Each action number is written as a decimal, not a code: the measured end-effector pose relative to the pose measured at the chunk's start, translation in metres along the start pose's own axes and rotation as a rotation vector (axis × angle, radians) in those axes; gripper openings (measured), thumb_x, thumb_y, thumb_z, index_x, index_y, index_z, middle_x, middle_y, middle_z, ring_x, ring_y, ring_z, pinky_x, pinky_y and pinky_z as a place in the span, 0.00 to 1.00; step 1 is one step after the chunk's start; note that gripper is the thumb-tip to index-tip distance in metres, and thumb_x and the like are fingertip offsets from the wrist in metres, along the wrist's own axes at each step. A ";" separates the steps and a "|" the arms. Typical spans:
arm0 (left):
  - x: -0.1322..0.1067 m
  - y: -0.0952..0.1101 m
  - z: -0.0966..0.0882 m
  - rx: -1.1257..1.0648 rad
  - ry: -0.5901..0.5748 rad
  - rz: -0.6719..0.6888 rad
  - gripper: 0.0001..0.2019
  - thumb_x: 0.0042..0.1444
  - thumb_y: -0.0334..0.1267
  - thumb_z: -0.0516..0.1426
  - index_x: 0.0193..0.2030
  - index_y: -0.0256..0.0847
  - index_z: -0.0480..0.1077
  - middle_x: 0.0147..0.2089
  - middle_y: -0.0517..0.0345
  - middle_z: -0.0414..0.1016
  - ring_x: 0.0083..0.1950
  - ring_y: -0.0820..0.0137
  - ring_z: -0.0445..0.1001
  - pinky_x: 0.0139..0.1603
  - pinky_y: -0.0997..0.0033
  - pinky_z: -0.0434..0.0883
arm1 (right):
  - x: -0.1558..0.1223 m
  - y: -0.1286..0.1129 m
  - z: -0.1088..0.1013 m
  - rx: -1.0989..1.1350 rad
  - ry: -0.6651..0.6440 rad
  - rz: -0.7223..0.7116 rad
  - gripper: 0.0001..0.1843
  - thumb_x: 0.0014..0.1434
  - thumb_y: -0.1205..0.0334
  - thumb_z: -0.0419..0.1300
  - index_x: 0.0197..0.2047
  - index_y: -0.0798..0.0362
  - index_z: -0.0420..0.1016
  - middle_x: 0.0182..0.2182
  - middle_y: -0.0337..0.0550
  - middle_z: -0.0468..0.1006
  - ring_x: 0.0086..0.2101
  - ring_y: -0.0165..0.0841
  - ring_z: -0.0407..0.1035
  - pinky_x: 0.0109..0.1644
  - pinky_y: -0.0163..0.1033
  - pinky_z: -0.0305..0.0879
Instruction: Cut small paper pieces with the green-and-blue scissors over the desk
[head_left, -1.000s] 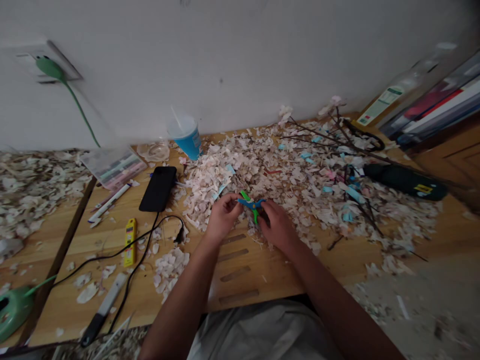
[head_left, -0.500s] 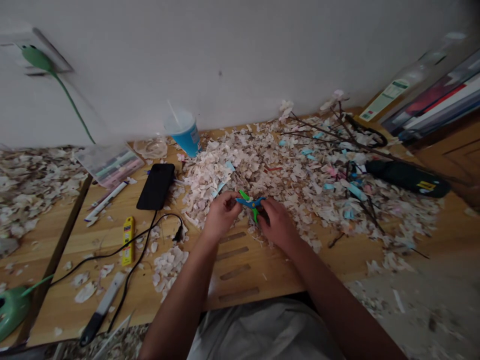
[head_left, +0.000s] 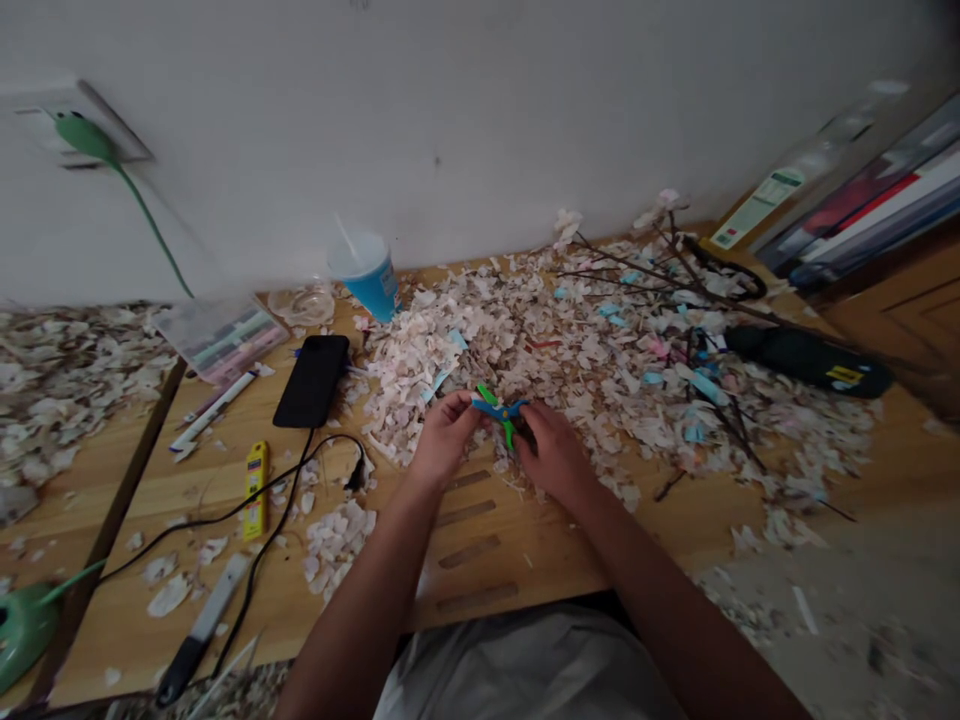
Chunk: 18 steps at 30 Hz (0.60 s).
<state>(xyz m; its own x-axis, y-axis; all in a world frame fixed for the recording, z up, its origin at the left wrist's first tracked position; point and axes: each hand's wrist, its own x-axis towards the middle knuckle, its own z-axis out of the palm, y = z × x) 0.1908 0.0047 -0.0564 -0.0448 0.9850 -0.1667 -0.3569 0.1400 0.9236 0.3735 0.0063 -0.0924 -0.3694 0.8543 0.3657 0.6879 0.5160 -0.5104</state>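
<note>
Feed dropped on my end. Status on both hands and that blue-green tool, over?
Left hand and right hand both pinching the blue-green tool. Tool held at near edge of the scrap pile. Nothing between the hands.

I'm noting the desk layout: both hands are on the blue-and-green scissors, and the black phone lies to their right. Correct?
Not quite. The head view shows the black phone lying to the left of the blue-and-green scissors, not to their right. The rest holds: the left hand and the right hand are both on the scissors.
</note>
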 end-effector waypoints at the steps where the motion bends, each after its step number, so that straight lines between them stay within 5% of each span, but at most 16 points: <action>1: 0.001 0.001 -0.001 0.069 0.000 0.034 0.18 0.47 0.51 0.69 0.35 0.39 0.74 0.30 0.60 0.75 0.30 0.74 0.71 0.36 0.74 0.69 | 0.000 0.000 0.000 -0.005 -0.006 0.001 0.17 0.59 0.67 0.55 0.52 0.53 0.69 0.45 0.56 0.76 0.47 0.49 0.71 0.50 0.55 0.70; 18: 0.003 0.004 -0.019 0.570 -0.123 0.263 0.09 0.63 0.43 0.58 0.41 0.40 0.74 0.36 0.56 0.73 0.38 0.69 0.71 0.40 0.71 0.67 | 0.002 -0.002 -0.003 -0.024 -0.027 0.016 0.15 0.59 0.67 0.55 0.50 0.54 0.71 0.43 0.55 0.77 0.45 0.48 0.71 0.49 0.52 0.69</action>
<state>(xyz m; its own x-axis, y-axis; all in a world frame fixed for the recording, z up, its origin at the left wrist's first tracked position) 0.1719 0.0060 -0.0596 0.0563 0.9934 0.1000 0.2055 -0.1096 0.9725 0.3735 0.0069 -0.0884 -0.3748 0.8640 0.3360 0.7084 0.5008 -0.4974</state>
